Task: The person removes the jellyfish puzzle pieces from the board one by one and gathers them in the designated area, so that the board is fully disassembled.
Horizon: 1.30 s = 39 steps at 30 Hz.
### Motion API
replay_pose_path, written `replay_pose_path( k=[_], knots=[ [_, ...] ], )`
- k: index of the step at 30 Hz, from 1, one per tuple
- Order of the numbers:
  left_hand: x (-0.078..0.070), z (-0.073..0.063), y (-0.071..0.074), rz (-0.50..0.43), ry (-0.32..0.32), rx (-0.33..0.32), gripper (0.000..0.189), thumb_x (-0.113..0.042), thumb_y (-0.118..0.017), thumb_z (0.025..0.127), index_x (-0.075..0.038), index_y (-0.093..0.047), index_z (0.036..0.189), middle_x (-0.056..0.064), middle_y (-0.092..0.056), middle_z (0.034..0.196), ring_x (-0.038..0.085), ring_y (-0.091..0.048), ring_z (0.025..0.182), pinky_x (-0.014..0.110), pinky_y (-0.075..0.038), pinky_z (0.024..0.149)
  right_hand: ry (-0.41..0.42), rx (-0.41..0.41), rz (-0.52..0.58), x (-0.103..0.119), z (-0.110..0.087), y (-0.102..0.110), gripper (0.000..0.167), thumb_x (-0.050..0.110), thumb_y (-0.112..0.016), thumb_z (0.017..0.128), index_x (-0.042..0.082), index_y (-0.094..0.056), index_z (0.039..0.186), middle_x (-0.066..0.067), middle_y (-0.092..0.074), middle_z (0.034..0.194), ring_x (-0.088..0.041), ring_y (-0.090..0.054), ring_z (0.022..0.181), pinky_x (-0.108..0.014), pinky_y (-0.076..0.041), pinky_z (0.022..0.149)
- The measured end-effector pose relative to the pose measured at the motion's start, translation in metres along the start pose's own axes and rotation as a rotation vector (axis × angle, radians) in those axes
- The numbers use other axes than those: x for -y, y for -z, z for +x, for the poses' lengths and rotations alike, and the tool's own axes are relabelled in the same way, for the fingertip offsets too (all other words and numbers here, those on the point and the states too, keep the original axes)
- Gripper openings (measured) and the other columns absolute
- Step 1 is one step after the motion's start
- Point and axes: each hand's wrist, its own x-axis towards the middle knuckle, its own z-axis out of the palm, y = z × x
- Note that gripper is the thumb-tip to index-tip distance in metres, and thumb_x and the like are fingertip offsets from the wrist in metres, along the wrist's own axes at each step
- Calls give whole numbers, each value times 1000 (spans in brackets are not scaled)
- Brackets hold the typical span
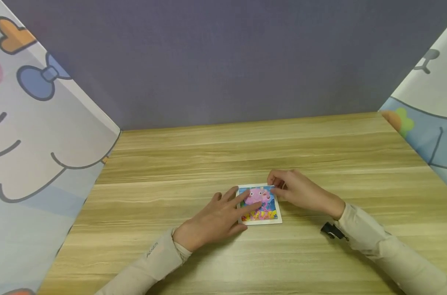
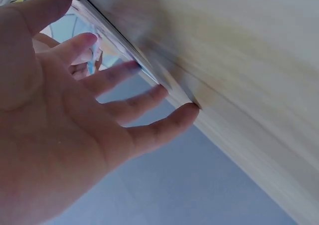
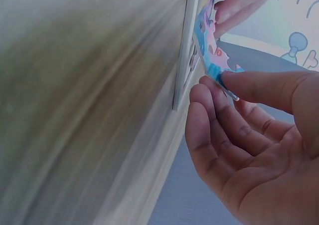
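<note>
Hands at work as we look down from the head view: the left hand [image 1: 216, 216] lies spread, fingers apart and nearly straight, gripping nothing, its fingers reaching over the left side of a small square picture board [image 1: 264, 222]. That board sits flat on the wood-grain table [image 1: 153, 184], white-rimmed, with a pink cartoon figure on blue and yellow. Over at its upper right corner, we have the right hand [image 1: 302, 189], thumb and fingers bent in. Both sleeves [image 1: 389, 254] are pale, a black clip-like object [image 1: 332, 231] shows beside the right cuff, and a grey panel [image 1: 227, 61] stands behind.

To the left wrist view: we see the open palm, 5 digits fanned out, the thumb at the board's edge and the little fingertip down on the table.

Now the right wrist view, and we get the pinch! Thumb against fingers, closed on the corner of a thin picture piece [image 3: 213, 54], which tilts up from the board at this end; fingers from the left hand show beyond it.
</note>
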Motion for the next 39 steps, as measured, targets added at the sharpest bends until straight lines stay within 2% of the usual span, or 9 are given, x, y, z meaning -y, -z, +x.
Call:
replay_pose_path(
  k=[5,9,15,20,26,31,39],
  knots=[
    [-8,3,-1,58,-9,-22,67,-56,-50,99,-35,-26,158,12,-32,160,42,-31,144,59,-40,105,22,13,-14,0,0,-2,15,-2,-71,88,10,-63,92,2,-70,84,-6,-64,78,-26,-54,68],
    [-18,6,0,99,-40,-58,63,-58,-47,99,-31,-35,155,10,-34,158,40,-34,143,56,-44,102,16,25,-14,1,0,-3,16,-2,-71,89,11,-63,93,2,-70,84,-6,-65,78,-26,-54,68],
    [-26,8,0,64,-49,36,65,-60,-43,99,-33,-31,157,8,-24,164,39,-26,147,60,-44,100,-4,35,23,-3,2,-4,15,-2,-69,89,10,-63,95,2,-70,84,-7,-64,77,-26,-54,68],
    [-27,8,-1,47,-48,36,67,-59,-46,98,-33,-30,157,7,-22,164,39,-25,147,61,-44,101,-77,15,94,-13,4,1,12,-2,-67,91,9,-65,97,1,-69,82,-10,-62,74,-27,-52,67],
    [-29,8,-4,66,-52,2,64,-56,-52,98,-31,-36,155,4,-23,164,43,-30,144,60,-46,97,-128,-82,54,-21,4,17,11,0,-68,91,6,-67,99,1,-67,80,-13,-61,73,-28,-51,67],
    [-30,9,-6,81,-50,-15,64,-55,-55,97,-31,-38,154,8,-28,160,45,-32,142,60,-48,95,-147,-121,2,-33,2,36,11,1,-68,92,5,-67,102,-2,-69,83,-16,-62,75,-28,-51,67],
    [-30,9,-6,76,-63,-27,65,-54,-54,98,-27,-37,154,4,-29,162,43,-31,143,59,-47,97,-203,-175,-25,-56,-6,70,12,4,-65,94,1,-65,106,-8,-69,86,-19,-61,76,-27,-48,64]
  ],
)
